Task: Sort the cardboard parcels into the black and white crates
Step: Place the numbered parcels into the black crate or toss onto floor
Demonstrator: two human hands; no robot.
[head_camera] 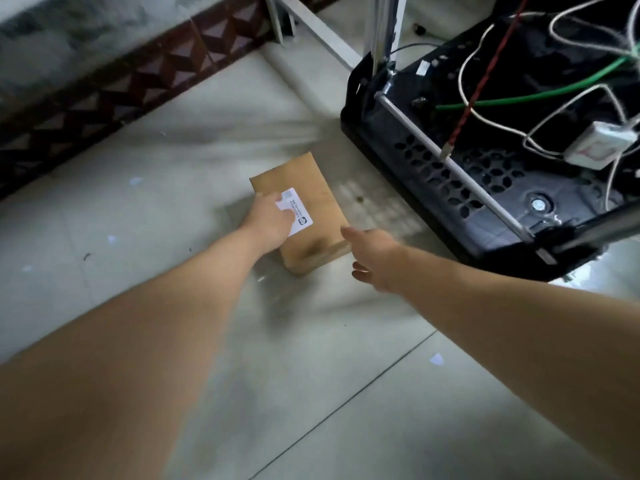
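A brown cardboard parcel (313, 202) with a white printed label lies flat on the pale tiled floor. My left hand (270, 220) rests on its near left part, fingers over the label's edge. At the parcel's near right corner my right hand (374, 256) has its thumb raised and fingers apart, close to the box or touching it. A black perforated crate (446, 168) stands to the right of the parcel. No white crate is in view.
The black crate holds white, green and red cables and a white power adapter (602, 150); a metal rod (450, 164) runs along its edge. White table legs (322, 29) stand behind. A dark patterned skirting (114, 88) runs along the wall at the left.
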